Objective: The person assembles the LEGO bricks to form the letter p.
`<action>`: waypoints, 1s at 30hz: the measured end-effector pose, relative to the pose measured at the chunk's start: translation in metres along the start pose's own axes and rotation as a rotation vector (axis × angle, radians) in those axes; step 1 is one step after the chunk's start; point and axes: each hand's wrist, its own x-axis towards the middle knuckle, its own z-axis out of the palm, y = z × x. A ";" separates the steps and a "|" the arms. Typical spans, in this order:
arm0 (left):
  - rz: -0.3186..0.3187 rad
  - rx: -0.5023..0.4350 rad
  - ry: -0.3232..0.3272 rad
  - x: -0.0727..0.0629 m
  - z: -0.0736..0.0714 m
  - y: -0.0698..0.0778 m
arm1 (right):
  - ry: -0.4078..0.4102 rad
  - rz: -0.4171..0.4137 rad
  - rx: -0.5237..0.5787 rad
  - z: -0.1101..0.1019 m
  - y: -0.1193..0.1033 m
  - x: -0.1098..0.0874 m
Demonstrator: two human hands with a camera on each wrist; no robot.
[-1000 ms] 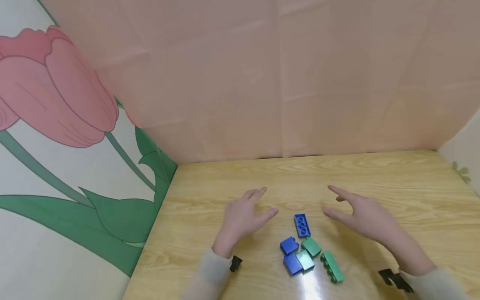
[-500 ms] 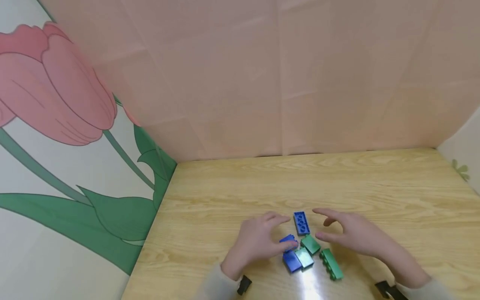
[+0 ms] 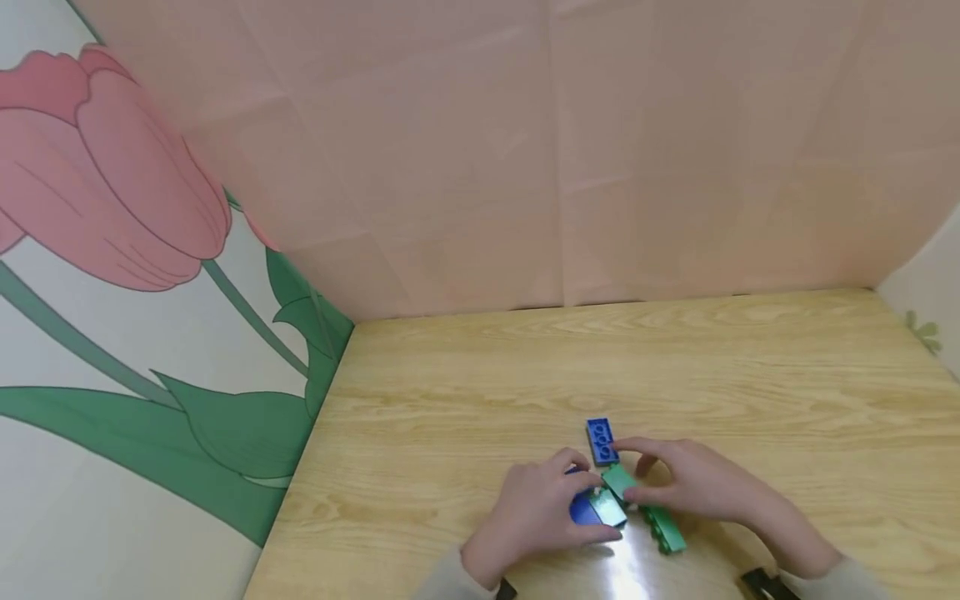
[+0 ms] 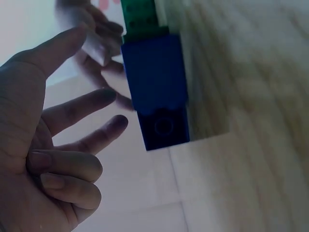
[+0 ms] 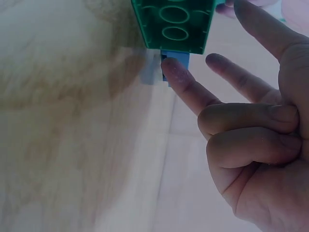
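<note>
My left hand [image 3: 536, 512] reaches over two blue bricks, thumb and index finger apart around a blue brick [image 3: 581, 508] and the shiny green brick [image 3: 607, 507] beside it. It partly hides the other blue brick. Opposite, my right hand [image 3: 701, 479] has its index fingertip at an upturned blue brick [image 3: 600, 442] and its thumb by a green brick [image 3: 618, 481]; firm contact cannot be told. A longer green brick [image 3: 666, 531] lies on its side below the right thumb. The left wrist view shows a blue brick [image 4: 154, 72] apart from the fingers; the right wrist view shows a hollow green brick [image 5: 176, 24].
The bricks lie close together on a wood-grain table [image 3: 465, 375]. A pinkish sheet [image 3: 450, 167] rises behind the table, and a white panel with a tulip print [image 3: 142, 183] stands at the left.
My left hand has moved right and nearer over the blue bricks. My right hand has come left and down to the green and upturned blue bricks. The bricks stay about where they were.
</note>
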 end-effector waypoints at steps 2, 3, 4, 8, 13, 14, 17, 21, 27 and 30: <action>0.005 0.011 -0.011 0.000 0.003 0.003 | -0.016 0.005 -0.001 0.001 0.001 0.001; 0.008 0.013 -0.016 0.000 0.004 0.004 | -0.024 0.001 0.000 0.002 0.001 0.001; 0.010 0.015 -0.021 0.001 0.005 0.005 | -0.030 0.000 0.001 0.002 0.001 0.002; 0.003 0.055 -0.042 0.002 0.009 0.010 | -0.041 -0.028 0.002 0.004 0.000 0.003; -0.006 0.134 -0.049 0.002 0.014 0.014 | -0.053 -0.021 0.006 0.006 0.001 0.006; -0.007 0.148 -0.046 0.002 0.015 0.015 | -0.054 -0.014 0.005 0.007 0.001 0.007; -0.020 0.189 -0.040 0.002 0.016 0.017 | -0.045 -0.006 -0.016 0.010 0.002 0.008; -0.041 0.227 -0.039 0.003 0.016 0.020 | -0.036 -0.010 -0.027 0.012 0.001 0.009; -0.085 0.230 -0.083 0.006 0.014 0.023 | -0.051 0.005 -0.010 0.012 -0.003 0.009; -0.093 0.247 -0.078 0.007 0.015 0.024 | -0.049 0.000 -0.011 0.012 -0.004 0.008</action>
